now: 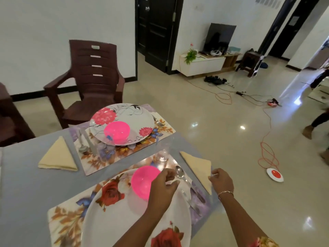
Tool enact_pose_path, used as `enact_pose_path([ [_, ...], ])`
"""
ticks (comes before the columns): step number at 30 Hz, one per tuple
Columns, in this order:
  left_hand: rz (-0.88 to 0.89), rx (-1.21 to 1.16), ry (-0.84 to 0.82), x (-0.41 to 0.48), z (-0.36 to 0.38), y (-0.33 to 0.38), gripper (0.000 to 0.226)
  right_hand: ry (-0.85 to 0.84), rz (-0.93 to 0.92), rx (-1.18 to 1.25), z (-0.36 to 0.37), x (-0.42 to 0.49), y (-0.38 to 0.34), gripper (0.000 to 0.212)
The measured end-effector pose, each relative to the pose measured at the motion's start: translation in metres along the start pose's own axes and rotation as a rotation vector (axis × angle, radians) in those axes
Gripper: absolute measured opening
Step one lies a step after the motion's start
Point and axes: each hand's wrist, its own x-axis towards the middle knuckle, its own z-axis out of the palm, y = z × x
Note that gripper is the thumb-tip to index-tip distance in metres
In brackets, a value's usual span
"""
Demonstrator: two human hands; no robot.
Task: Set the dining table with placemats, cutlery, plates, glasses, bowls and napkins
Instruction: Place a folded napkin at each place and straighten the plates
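Two places are laid on the grey table [26,184]. On the near floral placemat [65,216] sits a rose-patterned plate [124,220] carrying a pink bowl [142,180]. A spoon [179,172] and other cutlery [194,202] lie to the plate's right, and a clear glass [162,152] stands beyond them. My left hand [163,186] hovers over the plate's right side beside the bowl, fingers loosely curled, holding nothing. My right hand [221,180] pinches the right edge of the folded cream napkin [197,166]. The far setting has a plate [128,114], a pink bowl [117,130] and a napkin [58,155].
The table's right edge runs just past the near napkin, with polished floor beyond. A brown plastic chair [94,82] stands behind the far placemat [160,132]. Orange cables [267,154] trail over the floor. A person's legs [316,122] show at the far right.
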Motion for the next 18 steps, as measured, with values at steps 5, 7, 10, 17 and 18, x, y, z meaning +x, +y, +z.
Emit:
enact_pose_path([
  [5,0.112,0.068,0.234,-0.072,-0.045,-0.004,0.026,-0.016,-0.343,0.029,0.026,-0.094,-0.027,0.015],
  [7,0.116,0.093,0.341,-0.111,-0.07,-0.009,0.026,-0.024,-0.47,0.116,0.044,-0.141,-0.04,0.012],
  [10,0.094,0.163,0.446,-0.17,-0.112,-0.015,0.022,-0.099,-0.588,0.157,0.071,-0.206,-0.053,0.011],
  [17,0.027,0.222,0.756,-0.296,-0.229,-0.038,0.033,-0.365,-0.951,0.117,0.133,-0.361,-0.098,0.027],
  [18,0.022,0.23,0.799,-0.313,-0.246,-0.041,0.032,-0.396,-1.0,0.116,0.143,-0.383,-0.104,0.03],
])
